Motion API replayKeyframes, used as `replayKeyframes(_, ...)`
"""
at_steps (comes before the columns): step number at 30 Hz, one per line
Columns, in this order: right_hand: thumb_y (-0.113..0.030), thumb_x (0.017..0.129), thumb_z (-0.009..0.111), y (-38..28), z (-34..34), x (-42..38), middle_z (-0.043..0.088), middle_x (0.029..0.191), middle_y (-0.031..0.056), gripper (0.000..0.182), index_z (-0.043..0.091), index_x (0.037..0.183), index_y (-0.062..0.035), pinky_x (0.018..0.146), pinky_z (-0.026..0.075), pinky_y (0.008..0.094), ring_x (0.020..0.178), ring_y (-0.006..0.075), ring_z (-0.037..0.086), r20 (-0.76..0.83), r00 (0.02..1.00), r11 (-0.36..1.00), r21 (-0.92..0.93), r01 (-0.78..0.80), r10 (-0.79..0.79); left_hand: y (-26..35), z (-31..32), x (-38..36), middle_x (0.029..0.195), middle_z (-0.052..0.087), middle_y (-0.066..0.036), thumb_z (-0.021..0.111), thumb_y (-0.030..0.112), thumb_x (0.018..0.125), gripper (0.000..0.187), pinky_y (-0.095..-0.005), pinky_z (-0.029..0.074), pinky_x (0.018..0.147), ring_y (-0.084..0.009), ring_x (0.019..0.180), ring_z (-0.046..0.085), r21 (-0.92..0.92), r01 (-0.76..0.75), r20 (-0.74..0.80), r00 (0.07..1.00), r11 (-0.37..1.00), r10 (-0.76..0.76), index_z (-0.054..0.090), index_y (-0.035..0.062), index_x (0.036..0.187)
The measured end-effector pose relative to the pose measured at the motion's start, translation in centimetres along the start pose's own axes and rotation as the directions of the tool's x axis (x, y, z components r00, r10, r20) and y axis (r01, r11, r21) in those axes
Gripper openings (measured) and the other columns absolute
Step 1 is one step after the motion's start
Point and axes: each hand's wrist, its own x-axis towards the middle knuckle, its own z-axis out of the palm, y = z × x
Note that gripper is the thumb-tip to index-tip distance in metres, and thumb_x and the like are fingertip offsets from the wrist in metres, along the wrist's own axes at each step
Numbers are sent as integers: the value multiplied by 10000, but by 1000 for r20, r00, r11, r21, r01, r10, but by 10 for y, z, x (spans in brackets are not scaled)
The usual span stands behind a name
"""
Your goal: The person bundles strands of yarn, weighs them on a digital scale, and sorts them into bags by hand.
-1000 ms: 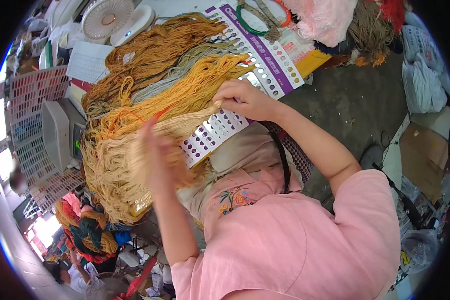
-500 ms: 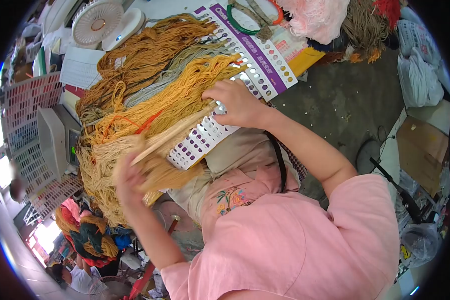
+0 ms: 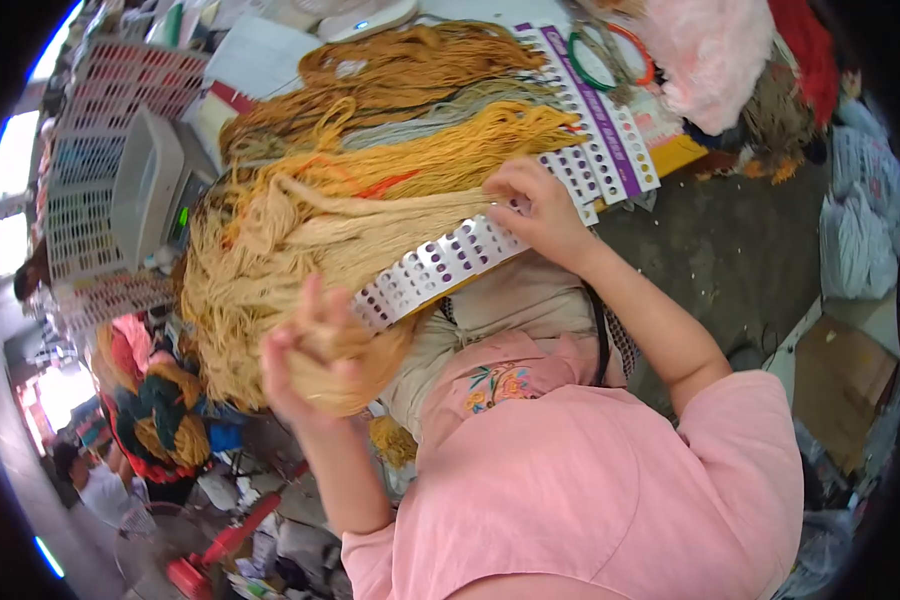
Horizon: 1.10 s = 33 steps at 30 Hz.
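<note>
Hanks of thread lie side by side, from brown thread (image 3: pixel 400 65) through yellow thread (image 3: pixel 440 140) to beige thread (image 3: pixel 400 225). Along their near side runs a white card with punched holes (image 3: pixel 440 262). My right hand (image 3: pixel 542 208) is at the card's upper part, thumb and fingers pinched where the beige strands meet the holes; the strand ends there are hidden. Lower left, my left hand (image 3: pixel 315 355) is raised and slightly blurred, fingers curled about a loose tan hank of thread (image 3: pixel 360 385) that hangs beside the card's lower end.
A second holed card with a purple stripe (image 3: pixel 600 125) lies at the thread tops, near green and orange rings (image 3: pixel 592 65). Pink yarn (image 3: pixel 710 60) is at upper right. A scale (image 3: pixel 160 190) and plastic baskets (image 3: pixel 120 100) stand left. Another person (image 3: pixel 100 485) is at lower left.
The view has shifted, so the work appears farther right. The beige bundle stretched between my hands now lies over the other threads. My left hand has turned, fingers upward, with tan thread in it.
</note>
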Motion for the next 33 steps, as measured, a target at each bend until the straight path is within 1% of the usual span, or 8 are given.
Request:
replayKeyframes(3, -93, 769, 488, -40, 21, -13, 505, 723, 17, 131, 541, 832, 9, 547, 373, 189, 619, 75, 466, 269, 949, 887, 380, -260, 163, -36, 6, 14, 1313, 71, -91, 327, 269, 840, 295, -535, 417, 730, -324, 1185, 134, -161, 128, 184, 978, 979, -97, 553, 82, 868)
replayKeyframes(5, -123, 779, 466, -68, 27, -17, 519, 661, 14, 154, 549, 822, -1, 511, 377, 187, 567, 68, 477, 476, 842, 603, 602, -524, 256, -47, 6, 19, 1321, -10, -84, 287, 266, 852, 322, -564, 395, 742, -330, 1198, 71, -190, 148, 284, 955, 971, -90, 542, 86, 933)
replayKeyframes(9, -138, 768, 491, -85, 30, -16, 525, 644, -12, 147, 539, 827, -12, 459, 357, 154, 536, 40, 475, 755, 641, 237, 602, -762, 140, -50, 7, 20, 1316, -19, -116, 269, 279, 855, 343, -569, 387, 749, -349, 1195, 55, -92, 141, 333, 937, 986, -103, 525, 88, 980)
replayKeyframes(13, -87, 732, 531, -86, 27, -12, 525, 605, -10, 111, 577, 780, 2, 411, 331, 160, 500, 25, 447, 750, 630, 461, 496, -736, 200, -46, 8, 17, 1313, -20, -137, 282, 310, 848, 343, -551, 347, 800, -362, 1192, 56, 32, 124, 305, 944, 992, -128, 542, 127, 974)
replayKeyframes(17, -84, 722, 549, -82, 26, -11, 519, 574, -10, 97, 584, 709, 5, 400, 312, 157, 473, 26, 436, 732, 637, 444, 501, -743, 239, -47, 9, 17, 1313, -2, -152, 310, 339, 837, 331, -531, 310, 848, -356, 1195, 64, 49, 133, 253, 957, 990, -141, 571, 165, 943)
replayKeyframes(26, -99, 729, 559, -79, 23, -10, 490, 536, -13, 74, 555, 713, -27, 376, 298, 159, 415, 28, 404, 763, 614, 128, 601, -789, 203, -44, 0, 14, 1281, 54, -232, 300, 316, 842, 340, -520, 385, 786, -366, 1184, 104, -37, 174, 288, 945, 984, -157, 515, 111, 1009)
replayKeyframes(29, -114, 718, 578, -81, 19, -4, 486, 535, -19, 97, 553, 714, -20, 376, 294, 159, 408, 24, 383, 744, 625, 179, 598, -781, 238, -42, -1, 15, 1284, 47, -225, 307, 306, 841, 341, -516, 376, 801, -352, 1189, 101, 26, 170, 342, 924, 985, -169, 511, 91, 1009)
replayKeyframes(33, -95, 717, 580, -86, 24, -3, 513, 596, -7, 97, 563, 729, 0, 409, 325, 149, 478, 19, 431, 662, 681, 502, 494, -710, 312, -48, 12, 11, 1284, 69, -232, 323, 315, 833, 332, -510, 283, 878, -383, 1180, 115, 113, 98, 190, 975, 989, -118, 567, 94, 876)
